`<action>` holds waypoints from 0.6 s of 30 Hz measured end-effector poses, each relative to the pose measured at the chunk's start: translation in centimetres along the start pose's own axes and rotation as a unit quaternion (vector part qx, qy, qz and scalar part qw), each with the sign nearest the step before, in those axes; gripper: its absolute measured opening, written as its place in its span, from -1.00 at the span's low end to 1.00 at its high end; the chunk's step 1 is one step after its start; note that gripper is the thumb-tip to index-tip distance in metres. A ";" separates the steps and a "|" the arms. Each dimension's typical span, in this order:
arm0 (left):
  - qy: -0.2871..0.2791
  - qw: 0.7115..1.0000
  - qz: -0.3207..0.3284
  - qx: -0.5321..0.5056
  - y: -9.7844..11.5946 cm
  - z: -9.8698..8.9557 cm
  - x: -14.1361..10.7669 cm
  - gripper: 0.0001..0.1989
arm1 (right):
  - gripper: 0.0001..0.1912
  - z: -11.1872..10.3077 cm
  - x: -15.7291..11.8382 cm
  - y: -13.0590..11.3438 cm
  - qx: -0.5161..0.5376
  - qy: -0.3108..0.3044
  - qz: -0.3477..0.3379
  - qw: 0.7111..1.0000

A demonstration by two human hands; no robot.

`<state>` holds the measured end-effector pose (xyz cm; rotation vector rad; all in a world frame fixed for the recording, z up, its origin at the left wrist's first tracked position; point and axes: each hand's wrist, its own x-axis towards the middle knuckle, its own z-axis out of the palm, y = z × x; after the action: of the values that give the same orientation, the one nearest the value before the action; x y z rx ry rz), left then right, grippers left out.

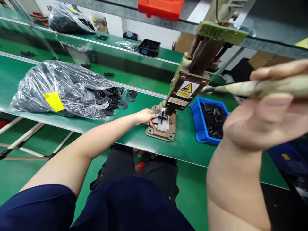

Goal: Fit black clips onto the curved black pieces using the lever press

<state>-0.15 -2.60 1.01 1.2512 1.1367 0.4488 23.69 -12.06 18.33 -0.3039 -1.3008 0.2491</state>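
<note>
My left hand (146, 116) pinches a small black curved plastic part (156, 113) at the left side of the press base (160, 136). A dark piece stands upright on the metal fixture plate (162, 127), under the ram of the hand press (186, 86). My right hand (262, 112), blurred and close to the camera, is wrapped round the lever handle (243, 88) on the right of the press. The underside of the part in my left hand is hidden by my fingers.
A clear bag (60, 86) of black curved parts lies open on the left, with several loose parts at its mouth. A blue bin (199, 128) of black parts stands right of the press. A shelf with a red bin (160, 8) hangs above.
</note>
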 end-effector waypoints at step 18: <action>-0.049 0.988 0.133 0.052 -1.2 1.3 -13.8 -0.57 | -0.79 3.4 -23.0 1.6 -0.194 -0.121 0.286 0.930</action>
<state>-5.28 -14.65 5.65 1.5101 0.9219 0.5251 14.61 -18.32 -2.24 -1.0245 -1.4801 0.5352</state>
